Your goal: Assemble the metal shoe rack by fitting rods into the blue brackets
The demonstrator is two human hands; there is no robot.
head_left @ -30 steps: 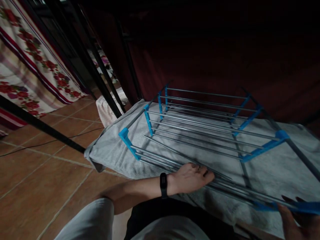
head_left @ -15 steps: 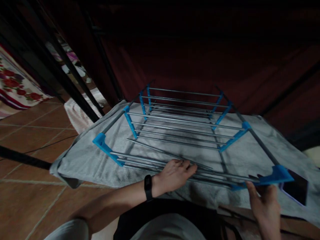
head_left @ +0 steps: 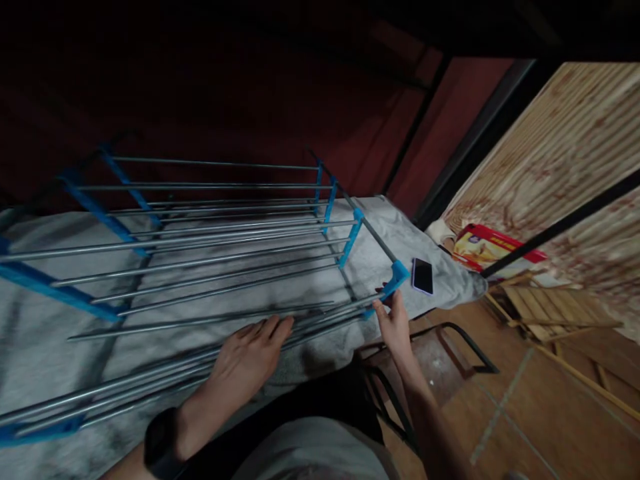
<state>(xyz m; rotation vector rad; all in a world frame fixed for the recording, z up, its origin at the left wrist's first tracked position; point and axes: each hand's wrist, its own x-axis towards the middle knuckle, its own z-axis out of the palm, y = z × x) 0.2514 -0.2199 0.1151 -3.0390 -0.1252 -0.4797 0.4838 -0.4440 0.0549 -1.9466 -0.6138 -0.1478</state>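
A rack of grey metal rods (head_left: pixel 210 260) with blue plastic side pieces lies on a grey towel (head_left: pixel 45 347) on the floor. My left hand (head_left: pixel 247 357), a black band on its wrist, rests flat with fingers stretched on the nearest rods. My right hand (head_left: pixel 393 320) grips the blue corner piece (head_left: pixel 393 280) at the rack's near right end, fingers closed round it. A loose rod (head_left: pixel 200 320) lies across the towel just beyond my left hand.
A phone (head_left: pixel 423 275) lies on the towel's right corner, close to my right hand. A red and yellow box (head_left: pixel 487 247) and wooden slats (head_left: pixel 555 307) lie on the tiled floor at right. A black metal frame (head_left: pixel 450 347) stands under my right arm.
The view has swung to the right, bringing the phone, box and slats into sight. My left hand stays on the near rods; my right hand still holds the blue corner piece.
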